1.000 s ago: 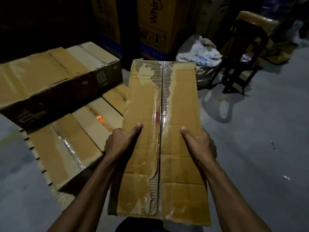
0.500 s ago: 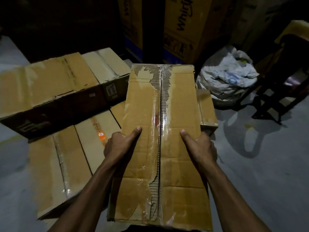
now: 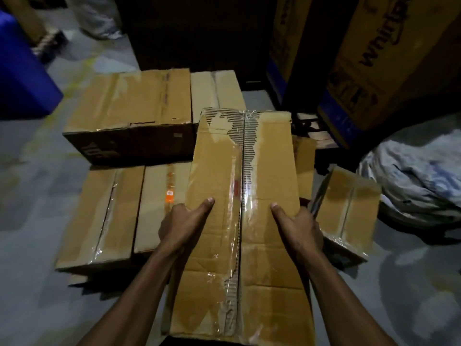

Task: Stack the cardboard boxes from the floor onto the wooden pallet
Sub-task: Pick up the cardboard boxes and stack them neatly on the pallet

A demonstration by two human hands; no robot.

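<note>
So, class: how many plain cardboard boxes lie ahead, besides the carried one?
5 visible: two low front-left, a big one and a pale one behind, one small right. Others may hide beneath the carried box.

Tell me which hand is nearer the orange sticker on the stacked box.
Left. The left hand grips the carried box's left edge, just below and right of the orange sticker. The right hand holds the opposite edge, the box's full width farther away.

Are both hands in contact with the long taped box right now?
Touching. The head view shows the left hand and right hand clasping the long box by its side edges, thumbs pressed flat on top.
</note>
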